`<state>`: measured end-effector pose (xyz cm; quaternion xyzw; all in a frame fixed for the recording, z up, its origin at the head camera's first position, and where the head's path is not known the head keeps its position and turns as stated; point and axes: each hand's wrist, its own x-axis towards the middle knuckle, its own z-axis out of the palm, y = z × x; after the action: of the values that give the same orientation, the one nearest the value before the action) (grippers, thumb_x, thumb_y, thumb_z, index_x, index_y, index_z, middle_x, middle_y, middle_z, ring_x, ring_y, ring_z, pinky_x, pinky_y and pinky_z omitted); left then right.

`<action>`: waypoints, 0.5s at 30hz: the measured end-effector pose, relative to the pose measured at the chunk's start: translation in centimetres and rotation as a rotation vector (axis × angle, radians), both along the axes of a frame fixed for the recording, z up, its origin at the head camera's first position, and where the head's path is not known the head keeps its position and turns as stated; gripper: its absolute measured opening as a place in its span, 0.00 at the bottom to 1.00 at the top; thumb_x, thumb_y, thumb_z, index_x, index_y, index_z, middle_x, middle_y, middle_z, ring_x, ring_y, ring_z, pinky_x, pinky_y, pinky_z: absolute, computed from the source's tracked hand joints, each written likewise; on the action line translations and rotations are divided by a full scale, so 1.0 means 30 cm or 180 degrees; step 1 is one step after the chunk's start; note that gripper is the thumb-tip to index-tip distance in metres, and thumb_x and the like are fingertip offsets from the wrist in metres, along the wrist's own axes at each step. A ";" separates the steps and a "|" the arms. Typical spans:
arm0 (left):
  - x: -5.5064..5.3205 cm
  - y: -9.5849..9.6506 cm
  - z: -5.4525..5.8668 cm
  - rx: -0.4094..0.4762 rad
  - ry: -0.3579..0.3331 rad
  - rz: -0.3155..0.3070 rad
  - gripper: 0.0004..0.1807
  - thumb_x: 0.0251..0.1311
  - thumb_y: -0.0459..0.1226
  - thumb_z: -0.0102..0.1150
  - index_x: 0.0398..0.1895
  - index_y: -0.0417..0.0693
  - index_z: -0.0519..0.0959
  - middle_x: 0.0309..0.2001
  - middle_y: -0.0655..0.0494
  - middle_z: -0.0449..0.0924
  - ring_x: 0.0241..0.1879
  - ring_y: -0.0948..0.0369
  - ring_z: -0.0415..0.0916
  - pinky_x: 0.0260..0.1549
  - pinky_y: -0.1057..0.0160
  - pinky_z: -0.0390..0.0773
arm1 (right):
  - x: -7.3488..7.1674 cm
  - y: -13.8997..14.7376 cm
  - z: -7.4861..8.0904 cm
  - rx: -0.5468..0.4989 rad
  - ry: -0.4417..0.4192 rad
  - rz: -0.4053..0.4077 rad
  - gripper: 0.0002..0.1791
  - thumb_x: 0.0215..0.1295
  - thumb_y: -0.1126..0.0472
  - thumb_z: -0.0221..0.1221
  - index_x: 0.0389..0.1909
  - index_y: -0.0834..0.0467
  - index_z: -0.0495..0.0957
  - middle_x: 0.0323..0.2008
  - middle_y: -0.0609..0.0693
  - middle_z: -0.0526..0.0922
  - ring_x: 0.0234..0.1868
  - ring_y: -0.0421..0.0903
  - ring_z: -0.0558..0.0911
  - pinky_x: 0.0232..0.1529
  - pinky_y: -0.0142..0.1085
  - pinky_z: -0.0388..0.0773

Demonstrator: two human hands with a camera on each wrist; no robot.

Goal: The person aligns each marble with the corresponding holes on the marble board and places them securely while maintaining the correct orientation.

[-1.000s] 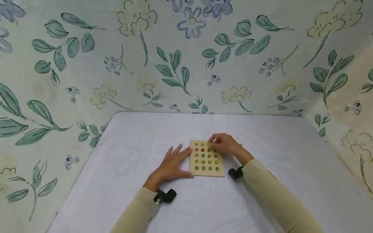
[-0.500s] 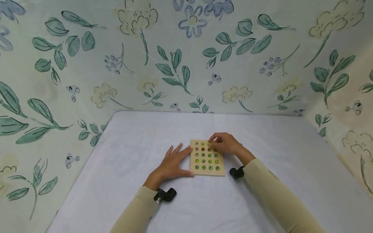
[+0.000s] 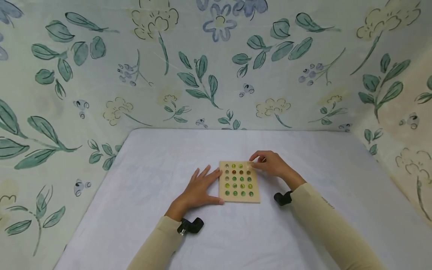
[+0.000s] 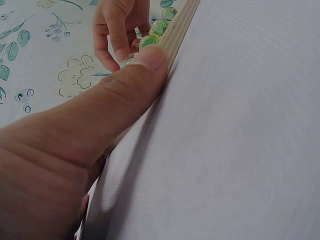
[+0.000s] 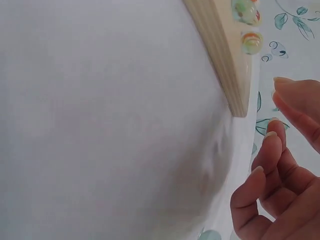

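A square pale wooden board [image 3: 239, 200] lies on the white cloth, dotted with rows of glass marbles, mostly green and yellow-green, a few reddish brown or clear. My left hand [image 3: 200, 189] is spread along its left side, with thumb and index fingertip touching the edges. In the left wrist view the left thumb [image 4: 120, 90] presses at the board's rim. My right hand [image 3: 270, 164] hovers at the board's far right corner, with thumb and index tips close together. The right wrist view shows no marble between the right fingers [image 5: 295, 107]; swirled marbles [image 5: 251, 43] stand just beyond them.
A white cloth [image 3: 189, 146] covers the table around the board. Behind and beside it hang fabric walls [image 3: 199, 33] printed with leaves and flowers. Black wrist cameras [image 3: 192, 225] sit on both sleeves.
My right hand has moved right, off the third marble of the far row to the far right corner, leaving that marble in view. The left hand holds its place.
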<state>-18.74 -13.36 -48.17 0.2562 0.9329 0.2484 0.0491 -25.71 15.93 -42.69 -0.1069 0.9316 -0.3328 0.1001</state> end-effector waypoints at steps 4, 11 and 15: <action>-0.004 0.001 0.004 -0.0012 0.0020 -0.0014 0.57 0.44 0.65 0.67 0.76 0.57 0.54 0.75 0.63 0.50 0.76 0.56 0.35 0.71 0.49 0.29 | 0.002 0.046 0.012 0.0084 0.0016 -0.0109 0.11 0.64 0.56 0.62 0.46 0.52 0.81 0.36 0.54 0.75 0.34 0.50 0.73 0.28 0.36 0.72; -0.007 -0.001 0.006 -0.0016 0.0055 -0.0002 0.57 0.43 0.65 0.67 0.76 0.57 0.54 0.75 0.64 0.50 0.76 0.56 0.35 0.71 0.48 0.29 | 0.002 0.121 0.013 0.0100 0.0092 -0.0173 0.14 0.64 0.55 0.62 0.48 0.54 0.81 0.36 0.54 0.75 0.35 0.51 0.72 0.29 0.36 0.72; -0.002 -0.004 0.002 -0.0017 0.0024 -0.0013 0.58 0.43 0.66 0.67 0.76 0.57 0.54 0.75 0.63 0.50 0.76 0.56 0.35 0.71 0.48 0.29 | 0.006 0.157 0.006 0.0108 0.0124 -0.0183 0.14 0.64 0.56 0.62 0.48 0.55 0.81 0.34 0.54 0.75 0.34 0.50 0.72 0.29 0.36 0.71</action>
<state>-18.78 -13.47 -48.10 0.2589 0.9332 0.2449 0.0468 -25.53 20.65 -42.50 -0.0848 0.9415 -0.3176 0.0742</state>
